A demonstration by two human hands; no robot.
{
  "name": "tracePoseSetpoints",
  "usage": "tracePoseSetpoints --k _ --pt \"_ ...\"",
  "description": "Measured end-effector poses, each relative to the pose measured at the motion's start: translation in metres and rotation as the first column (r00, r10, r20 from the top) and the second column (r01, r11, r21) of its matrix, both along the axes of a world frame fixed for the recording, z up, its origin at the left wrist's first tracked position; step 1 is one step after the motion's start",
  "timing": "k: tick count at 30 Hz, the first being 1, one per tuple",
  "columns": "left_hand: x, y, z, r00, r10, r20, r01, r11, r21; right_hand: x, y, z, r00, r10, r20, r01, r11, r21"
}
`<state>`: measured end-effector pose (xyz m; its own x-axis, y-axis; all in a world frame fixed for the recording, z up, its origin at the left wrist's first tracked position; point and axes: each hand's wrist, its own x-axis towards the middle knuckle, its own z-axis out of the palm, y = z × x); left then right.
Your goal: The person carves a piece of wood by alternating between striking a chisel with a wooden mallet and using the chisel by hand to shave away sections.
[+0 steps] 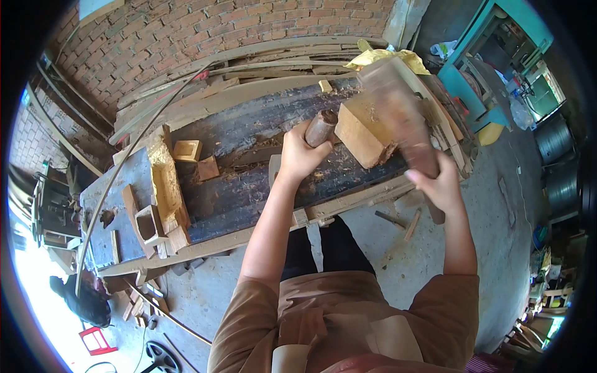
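Wood block (364,133), pale and freshly cut, sits on the dark counter (249,186) just beyond and between the two hands. Nearest the camera, the left hand (300,155) is clenched around a chisel handle (320,127), a short brown cylinder whose far end points at the block's left face; the blade itself cannot be seen. To the right, the right hand (443,183) grips the shaft of a wooden mallet (398,102), whose blurred head is raised above the block's right side, apart from the chisel handle. One block, one chisel and one mallet are in hand.

Further left on the counter lie two small square wooden pieces (198,158) side by side, and near the counter's left end one long carved pale piece (165,180) with a boxy hollowed piece (149,225) beside it. Shavings litter the dark surface around the block. Beyond the counter, a stack of long curved planks (249,68) leans along the brick wall (205,31), with a yellow cloth (385,57) at its right end.
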<state>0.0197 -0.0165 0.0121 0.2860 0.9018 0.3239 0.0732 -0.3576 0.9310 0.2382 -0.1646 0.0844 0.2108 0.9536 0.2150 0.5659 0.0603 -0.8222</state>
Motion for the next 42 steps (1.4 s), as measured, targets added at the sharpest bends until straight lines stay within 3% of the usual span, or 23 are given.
tracePoseSetpoints --k 4,6,7,9,11,13,15,17,19,20,21,23,25,26,27,29,32,33,35,37,39,41,42 --pt "0.001 0.000 -0.003 0.999 -0.018 -0.031 0.018 1.000 0.007 0.010 -0.004 -0.003 0.946 -0.013 -0.324 0.027 0.999 0.039" --pt "0.003 0.002 -0.006 0.999 -0.020 -0.041 0.021 1.000 0.022 0.004 0.000 -0.001 0.996 -0.012 0.086 0.006 0.997 0.073" --pt "0.004 0.002 -0.008 0.999 -0.003 -0.032 0.004 1.000 0.030 0.006 0.001 0.005 0.996 -0.012 0.083 0.006 0.997 0.076" --pt "0.000 -0.001 -0.008 0.999 0.016 -0.043 -0.014 0.999 0.039 0.008 -0.001 0.023 0.950 0.079 0.302 -0.022 0.982 -0.189" --pt "0.000 -0.003 -0.001 1.000 -0.003 -0.028 0.003 1.000 -0.001 0.017 0.003 0.022 0.955 0.021 0.295 -0.046 0.996 0.078" --pt "0.002 -0.001 -0.004 1.000 -0.012 -0.014 0.012 1.000 0.024 0.012 0.000 0.017 0.993 -0.065 -0.097 0.065 0.998 -0.007" --pt "0.003 0.001 -0.005 0.998 -0.011 -0.058 0.012 1.000 0.020 0.013 0.002 0.001 0.974 0.015 -0.224 -0.016 1.000 -0.001" --pt "0.005 0.000 -0.007 0.999 -0.014 -0.045 0.015 1.000 0.023 0.010 0.001 0.017 0.992 -0.045 -0.114 0.027 0.988 -0.151" --pt "0.003 0.000 -0.007 0.999 -0.015 -0.030 0.016 0.999 0.033 0.022 0.003 0.025 0.932 0.193 0.306 -0.168 0.980 -0.106" --pt "0.002 0.002 -0.005 1.000 -0.008 -0.029 0.009 0.999 0.040 0.020 -0.001 0.043 0.943 0.085 0.321 -0.028 0.984 -0.177" --pt "0.001 0.001 -0.004 0.999 -0.019 -0.029 0.019 1.000 0.023 0.026 -0.002 0.040 0.941 0.043 0.337 -0.039 0.999 -0.017" --pt "0.000 -0.002 -0.004 0.999 -0.036 -0.024 0.037 0.999 0.005 0.029 0.000 0.029 0.993 0.016 -0.117 -0.009 0.998 0.060" --pt "0.001 0.000 -0.002 0.998 -0.019 -0.062 0.020 1.000 0.013 0.017 0.004 0.009 0.909 0.186 -0.372 -0.108 0.969 0.221" --pt "0.002 0.000 -0.001 0.998 -0.017 -0.058 0.018 1.000 0.022 0.012 0.006 0.004 0.926 0.160 -0.342 -0.109 0.980 0.164" --pt "0.003 -0.001 -0.001 0.999 -0.020 -0.033 0.021 1.000 0.014 0.010 0.004 0.007 0.989 0.061 -0.135 -0.064 0.998 -0.015" --pt "0.002 -0.005 -0.002 1.000 -0.021 -0.016 0.021 1.000 0.001 0.013 0.006 0.012 0.917 0.184 0.355 -0.152 0.982 -0.115" --pt "0.002 -0.005 -0.002 1.000 0.012 -0.016 -0.012 1.000 0.009 0.015 0.003 0.020 0.993 0.030 0.116 -0.031 0.999 0.009" --pt "0.003 -0.004 -0.002 0.999 0.016 -0.039 -0.016 1.000 0.004 0.016 0.003 0.012 0.974 0.073 -0.216 -0.052 0.994 0.100" --pt "0.005 -0.004 -0.002 0.998 0.018 -0.065 -0.018 1.000 -0.003 0.010 0.007 -0.007 0.877 0.234 -0.421 -0.104 0.945 0.309" --pt "0.004 -0.004 -0.001 0.996 -0.005 -0.086 0.003 1.000 -0.018 0.011 0.007 -0.017 0.902 0.222 -0.370 -0.200 0.975 0.099" --pt "0.004 0.001 -0.008 0.998 0.004 -0.060 -0.004 1.000 -0.001 0.004 0.005 -0.004 0.965 0.166 0.204 -0.125 0.971 -0.202" --pt "0.003 0.002 -0.009 0.999 0.013 -0.037 -0.012 1.000 0.012 0.011 0.003 0.006 0.975 0.174 0.138 -0.145 0.969 -0.199" --pt "0.002 0.002 -0.009 0.998 0.023 -0.054 -0.023 1.000 0.008 0.019 0.003 0.003 0.990 0.125 -0.061 -0.133 0.978 -0.163"
